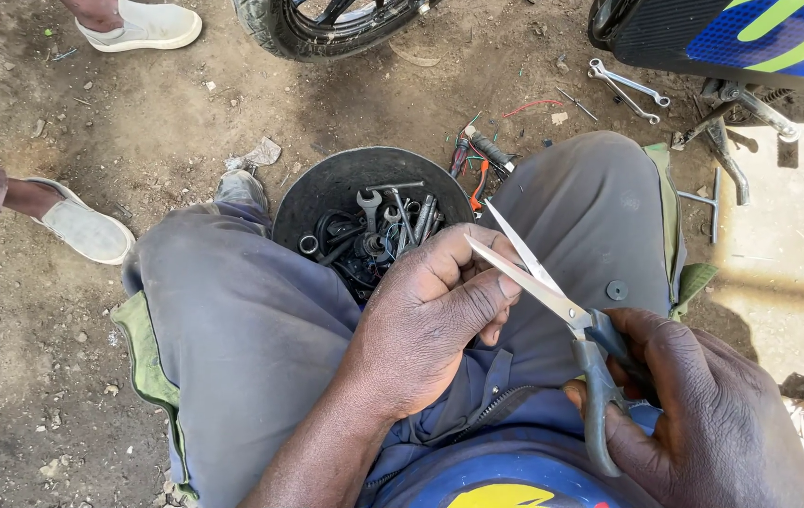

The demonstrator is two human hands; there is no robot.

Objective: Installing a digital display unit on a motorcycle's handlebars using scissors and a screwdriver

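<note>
One pair of scissors (552, 292), grey-handled, at 4 o'clock. Two hands: left hand (430, 320) at centre, right hand (703, 414) at 5 o'clock. One black round bowl (326, 188) of wrenches, at 12 o'clock; contents too tangled to count. Two loose wrenches (628, 89) at 1 o'clock. Two pale shoes: shoe (143, 26) at 11 o'clock, second shoe (82, 228) at 9 o'clock. One tyre (275, 28) at 12 o'clock.

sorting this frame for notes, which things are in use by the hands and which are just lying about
In use:
scissors, blades open
right hand on the handles
left hand at the blades

Lying about:
black tub of spanners
spanners on dirt
pliers
red wire
</note>
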